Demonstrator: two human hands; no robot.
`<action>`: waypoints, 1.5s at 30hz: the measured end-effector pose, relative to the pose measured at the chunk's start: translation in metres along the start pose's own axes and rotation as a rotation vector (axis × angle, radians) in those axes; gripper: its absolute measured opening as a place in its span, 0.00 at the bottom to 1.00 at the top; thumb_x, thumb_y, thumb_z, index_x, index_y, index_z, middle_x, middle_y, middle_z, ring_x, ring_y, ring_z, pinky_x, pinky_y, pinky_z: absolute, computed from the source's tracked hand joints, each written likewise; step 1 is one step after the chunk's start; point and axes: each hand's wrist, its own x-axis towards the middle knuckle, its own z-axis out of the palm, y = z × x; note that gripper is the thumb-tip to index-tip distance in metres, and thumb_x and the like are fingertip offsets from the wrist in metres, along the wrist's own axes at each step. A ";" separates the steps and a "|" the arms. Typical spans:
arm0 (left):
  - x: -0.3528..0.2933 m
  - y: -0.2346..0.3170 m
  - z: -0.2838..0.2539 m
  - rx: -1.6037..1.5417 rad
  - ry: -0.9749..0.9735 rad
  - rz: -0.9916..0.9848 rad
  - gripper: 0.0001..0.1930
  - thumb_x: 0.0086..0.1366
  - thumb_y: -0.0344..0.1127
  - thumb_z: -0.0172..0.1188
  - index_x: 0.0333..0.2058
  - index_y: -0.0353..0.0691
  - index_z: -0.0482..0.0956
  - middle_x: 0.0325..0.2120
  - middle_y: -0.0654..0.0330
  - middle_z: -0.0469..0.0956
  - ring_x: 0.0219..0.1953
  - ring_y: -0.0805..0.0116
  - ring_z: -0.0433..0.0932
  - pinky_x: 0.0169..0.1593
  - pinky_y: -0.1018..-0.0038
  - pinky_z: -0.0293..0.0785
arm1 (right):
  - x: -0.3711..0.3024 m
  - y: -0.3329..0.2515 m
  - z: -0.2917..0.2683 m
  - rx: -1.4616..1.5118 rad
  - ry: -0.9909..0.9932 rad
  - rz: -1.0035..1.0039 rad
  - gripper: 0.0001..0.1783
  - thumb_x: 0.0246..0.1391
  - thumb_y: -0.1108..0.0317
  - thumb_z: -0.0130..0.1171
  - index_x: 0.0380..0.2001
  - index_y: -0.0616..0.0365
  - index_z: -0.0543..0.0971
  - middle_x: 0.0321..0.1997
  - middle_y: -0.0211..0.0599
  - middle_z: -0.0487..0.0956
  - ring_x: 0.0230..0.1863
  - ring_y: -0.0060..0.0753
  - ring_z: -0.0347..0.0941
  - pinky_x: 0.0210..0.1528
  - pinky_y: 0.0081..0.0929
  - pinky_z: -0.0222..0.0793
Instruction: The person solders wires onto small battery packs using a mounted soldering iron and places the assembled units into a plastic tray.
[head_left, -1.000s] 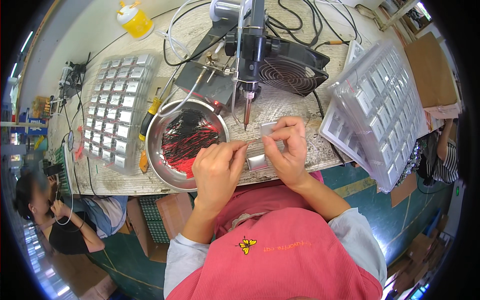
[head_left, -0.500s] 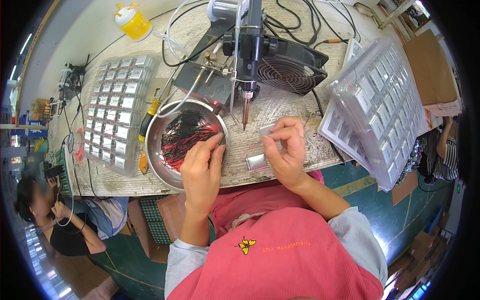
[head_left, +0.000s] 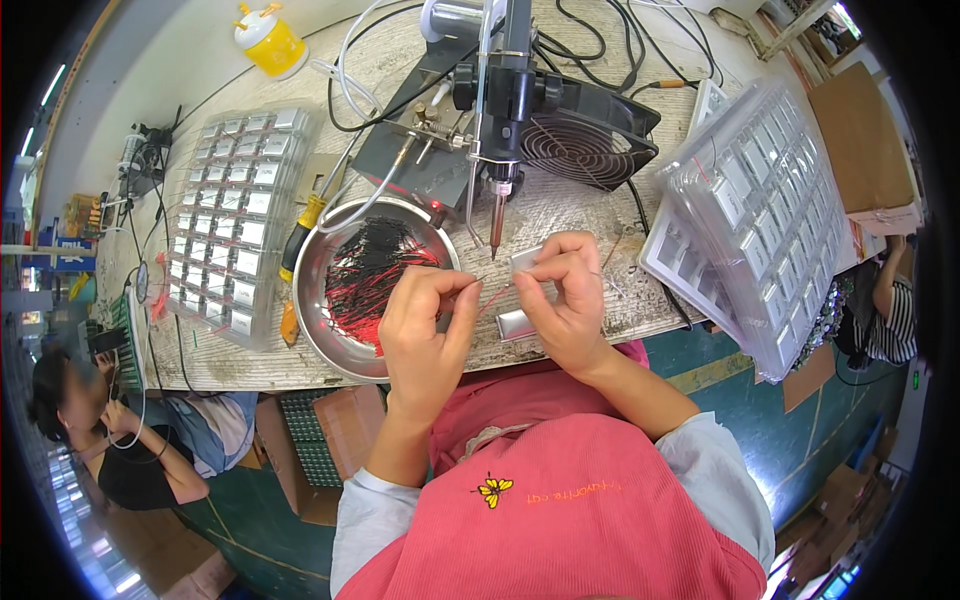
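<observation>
Left hand [head_left: 425, 320] is pinching wire [head_left: 493, 299], right hand [head_left: 568, 305] apparently a cell [head_left: 524, 258], any slip risking burns from the iron [head_left: 496, 222] beyond the fingers [head_left: 562, 266].

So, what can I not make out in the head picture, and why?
In the head view:
Upper silver block: partly hidden by the right hand.
Metal bowl: partly covered by the left hand.
Red wire: ends too small to make out.
Black stand: cut off by the top edge.

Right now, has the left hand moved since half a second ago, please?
Yes, the left hand has moved right: its fingers now reach past the metal bowl's right rim.
</observation>
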 end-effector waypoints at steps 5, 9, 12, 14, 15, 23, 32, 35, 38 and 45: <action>0.000 0.002 0.004 -0.021 -0.049 -0.144 0.05 0.56 0.23 0.62 0.31 0.34 0.75 0.24 0.59 0.76 0.22 0.73 0.75 0.26 0.78 0.71 | 0.004 0.001 0.002 0.008 -0.004 0.009 0.08 0.45 0.78 0.63 0.29 0.60 0.73 0.35 0.40 0.69 0.37 0.34 0.65 0.37 0.26 0.63; 0.000 0.002 0.008 -0.148 -0.038 -0.224 0.05 0.59 0.25 0.60 0.33 0.33 0.74 0.22 0.59 0.78 0.20 0.76 0.76 0.25 0.80 0.71 | 0.008 0.001 0.003 -0.003 -0.005 -0.021 0.08 0.45 0.78 0.63 0.28 0.60 0.73 0.35 0.40 0.68 0.36 0.33 0.65 0.37 0.26 0.63; 0.002 0.004 0.006 -0.125 -0.057 -0.230 0.05 0.60 0.25 0.59 0.34 0.32 0.73 0.21 0.59 0.78 0.19 0.77 0.76 0.24 0.80 0.70 | 0.009 0.001 0.003 -0.017 -0.005 -0.039 0.08 0.45 0.78 0.63 0.28 0.60 0.73 0.36 0.40 0.68 0.36 0.33 0.65 0.37 0.26 0.63; 0.002 0.005 0.006 -0.101 -0.074 -0.233 0.05 0.60 0.25 0.59 0.34 0.32 0.73 0.21 0.59 0.78 0.19 0.77 0.76 0.23 0.80 0.70 | 0.010 0.000 0.004 -0.016 -0.003 -0.042 0.08 0.45 0.78 0.63 0.27 0.60 0.73 0.36 0.40 0.68 0.35 0.33 0.65 0.37 0.26 0.63; 0.002 0.005 0.006 -0.102 -0.068 -0.237 0.05 0.60 0.25 0.59 0.34 0.32 0.73 0.21 0.59 0.78 0.19 0.77 0.76 0.23 0.80 0.70 | 0.010 0.000 0.004 -0.020 -0.004 -0.049 0.08 0.45 0.79 0.63 0.27 0.60 0.73 0.36 0.40 0.68 0.36 0.33 0.65 0.37 0.26 0.63; -0.001 0.002 0.005 -0.096 -0.051 -0.251 0.05 0.60 0.26 0.60 0.33 0.33 0.73 0.21 0.59 0.78 0.19 0.77 0.76 0.23 0.80 0.70 | 0.010 0.001 0.004 -0.024 -0.008 -0.069 0.09 0.44 0.79 0.63 0.27 0.60 0.73 0.36 0.40 0.68 0.36 0.33 0.65 0.37 0.26 0.64; 0.001 0.002 0.005 -0.089 -0.044 -0.227 0.05 0.59 0.25 0.60 0.33 0.33 0.74 0.20 0.58 0.78 0.19 0.75 0.76 0.23 0.79 0.70 | 0.010 -0.001 0.004 -0.045 -0.021 -0.080 0.09 0.44 0.79 0.63 0.27 0.60 0.72 0.35 0.40 0.68 0.36 0.34 0.65 0.37 0.27 0.64; 0.002 0.002 0.005 -0.073 -0.047 -0.213 0.05 0.59 0.26 0.61 0.33 0.34 0.74 0.20 0.58 0.78 0.18 0.74 0.76 0.23 0.78 0.70 | 0.011 -0.001 0.004 -0.050 -0.023 -0.093 0.09 0.44 0.79 0.63 0.27 0.60 0.72 0.35 0.40 0.68 0.36 0.34 0.65 0.37 0.27 0.64; 0.003 0.000 0.005 -0.059 -0.048 -0.186 0.05 0.58 0.26 0.61 0.33 0.34 0.74 0.20 0.58 0.78 0.18 0.72 0.77 0.22 0.77 0.70 | 0.011 0.000 0.004 -0.066 -0.024 -0.109 0.09 0.44 0.79 0.63 0.27 0.60 0.72 0.35 0.40 0.68 0.36 0.34 0.65 0.36 0.26 0.64; 0.005 0.002 0.004 -0.037 -0.061 -0.148 0.04 0.59 0.25 0.60 0.32 0.34 0.74 0.19 0.62 0.76 0.18 0.78 0.72 0.22 0.81 0.66 | 0.010 -0.001 0.004 -0.073 -0.034 -0.180 0.10 0.43 0.80 0.64 0.28 0.59 0.73 0.37 0.39 0.66 0.34 0.30 0.64 0.32 0.23 0.63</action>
